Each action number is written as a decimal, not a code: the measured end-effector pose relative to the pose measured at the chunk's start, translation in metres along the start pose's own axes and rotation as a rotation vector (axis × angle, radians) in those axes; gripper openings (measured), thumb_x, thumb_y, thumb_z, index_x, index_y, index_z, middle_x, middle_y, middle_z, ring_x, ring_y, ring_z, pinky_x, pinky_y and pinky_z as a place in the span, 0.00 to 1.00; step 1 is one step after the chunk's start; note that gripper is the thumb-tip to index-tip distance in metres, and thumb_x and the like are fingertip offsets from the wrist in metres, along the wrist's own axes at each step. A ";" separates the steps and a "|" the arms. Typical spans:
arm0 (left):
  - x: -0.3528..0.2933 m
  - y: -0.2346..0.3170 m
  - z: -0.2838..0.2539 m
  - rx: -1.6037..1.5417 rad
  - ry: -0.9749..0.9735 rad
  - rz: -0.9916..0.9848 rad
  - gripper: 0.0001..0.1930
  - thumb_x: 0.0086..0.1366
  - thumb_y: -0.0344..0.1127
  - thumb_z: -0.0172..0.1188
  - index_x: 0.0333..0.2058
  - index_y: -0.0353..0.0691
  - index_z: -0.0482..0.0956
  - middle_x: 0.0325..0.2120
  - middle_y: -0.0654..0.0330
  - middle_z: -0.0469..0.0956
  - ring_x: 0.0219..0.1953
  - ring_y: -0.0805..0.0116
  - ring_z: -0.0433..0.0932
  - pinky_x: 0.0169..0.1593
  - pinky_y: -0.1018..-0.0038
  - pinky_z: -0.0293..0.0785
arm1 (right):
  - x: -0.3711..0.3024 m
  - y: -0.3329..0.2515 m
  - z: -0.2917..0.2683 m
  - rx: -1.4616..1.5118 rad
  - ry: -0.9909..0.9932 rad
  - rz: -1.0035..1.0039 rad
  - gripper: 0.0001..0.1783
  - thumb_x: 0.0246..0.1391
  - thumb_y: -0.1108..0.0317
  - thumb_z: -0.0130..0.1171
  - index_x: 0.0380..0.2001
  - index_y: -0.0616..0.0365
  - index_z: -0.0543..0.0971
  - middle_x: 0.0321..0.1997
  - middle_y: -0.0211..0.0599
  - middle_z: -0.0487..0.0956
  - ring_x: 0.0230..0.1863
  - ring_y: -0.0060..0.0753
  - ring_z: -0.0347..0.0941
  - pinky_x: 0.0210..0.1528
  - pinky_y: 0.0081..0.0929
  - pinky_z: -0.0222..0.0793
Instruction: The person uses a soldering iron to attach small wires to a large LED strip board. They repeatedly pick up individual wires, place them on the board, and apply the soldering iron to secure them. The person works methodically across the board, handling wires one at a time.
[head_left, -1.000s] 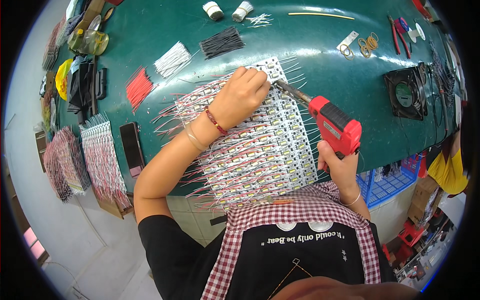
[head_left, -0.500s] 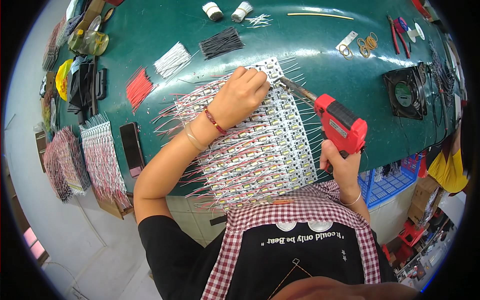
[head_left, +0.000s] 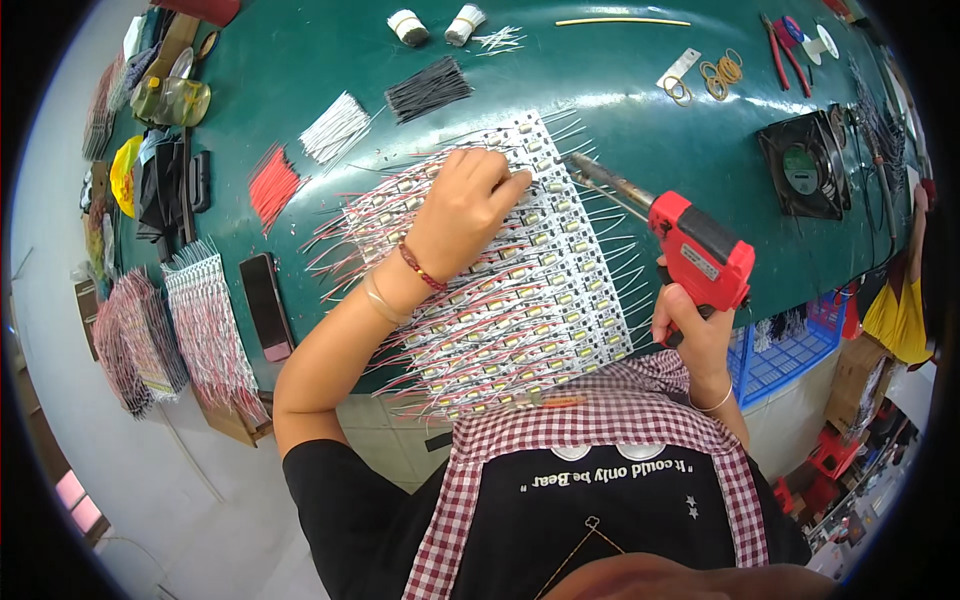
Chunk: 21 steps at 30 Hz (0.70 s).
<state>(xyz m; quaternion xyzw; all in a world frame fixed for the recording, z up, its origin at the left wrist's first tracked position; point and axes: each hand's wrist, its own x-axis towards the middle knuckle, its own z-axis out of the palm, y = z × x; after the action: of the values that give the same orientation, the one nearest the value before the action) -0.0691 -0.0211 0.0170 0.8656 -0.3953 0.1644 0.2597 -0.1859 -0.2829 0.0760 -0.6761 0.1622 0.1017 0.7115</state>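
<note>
A panel of white circuit boards (head_left: 590, 275) with yellowish components lies on the bench in front of me. Red, white and dark wires stick out along its rows. My left hand (head_left: 462, 205) is closed in a pinch over the upper part of the panel; whatever its fingertips hold is too small to make out. In my right hand (head_left: 697, 335) is a red and black soldering gun (head_left: 700, 252), gripped by its handle. Its metal tip points up and left, beside the panel's right edge.
Bundles of red wires (head_left: 274, 188), white wires (head_left: 335, 130) and black wires (head_left: 428, 90) lie beyond the panel. A phone (head_left: 264, 300) and wired board stacks (head_left: 212, 330) sit left. A black fan (head_left: 803, 165), rubber bands (head_left: 722, 75) and pliers (head_left: 787, 60) are at right.
The soldering gun has drawn back to the right, its tip now farther from my left fingers. My left hand has shifted slightly left, still pinched. The whole view has moved a little.
</note>
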 end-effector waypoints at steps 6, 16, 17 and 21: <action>-0.004 0.004 0.007 0.018 -0.052 -0.017 0.12 0.50 0.24 0.59 0.36 0.38 0.80 0.25 0.61 0.67 0.30 0.64 0.68 0.35 0.70 0.65 | -0.003 0.008 0.001 -0.036 -0.043 0.044 0.07 0.55 0.70 0.60 0.30 0.62 0.75 0.16 0.27 0.74 0.14 0.16 0.69 0.16 0.15 0.60; -0.002 0.008 0.007 -0.003 -0.057 -0.021 0.12 0.50 0.23 0.58 0.36 0.37 0.79 0.25 0.59 0.67 0.29 0.62 0.68 0.35 0.69 0.64 | -0.004 0.013 0.004 -0.130 -0.077 -0.003 0.10 0.57 0.74 0.54 0.40 0.69 0.71 0.15 0.30 0.72 0.15 0.20 0.68 0.18 0.17 0.61; -0.002 0.008 0.007 -0.003 -0.054 -0.024 0.12 0.50 0.23 0.58 0.36 0.37 0.79 0.25 0.59 0.67 0.29 0.62 0.68 0.35 0.69 0.64 | -0.004 0.012 0.004 -0.137 -0.084 -0.004 0.09 0.57 0.74 0.54 0.40 0.68 0.71 0.15 0.30 0.72 0.15 0.20 0.68 0.18 0.17 0.61; -0.005 0.009 0.008 -0.035 -0.043 -0.086 0.12 0.50 0.22 0.58 0.35 0.37 0.79 0.24 0.60 0.67 0.28 0.62 0.68 0.34 0.70 0.64 | -0.005 0.012 0.004 -0.123 -0.060 -0.022 0.09 0.57 0.74 0.54 0.39 0.67 0.71 0.15 0.30 0.71 0.14 0.19 0.68 0.17 0.17 0.61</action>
<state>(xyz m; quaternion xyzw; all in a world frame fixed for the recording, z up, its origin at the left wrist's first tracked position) -0.0784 -0.0272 0.0109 0.8804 -0.3661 0.1275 0.2732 -0.1942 -0.2777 0.0666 -0.7169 0.1266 0.1239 0.6742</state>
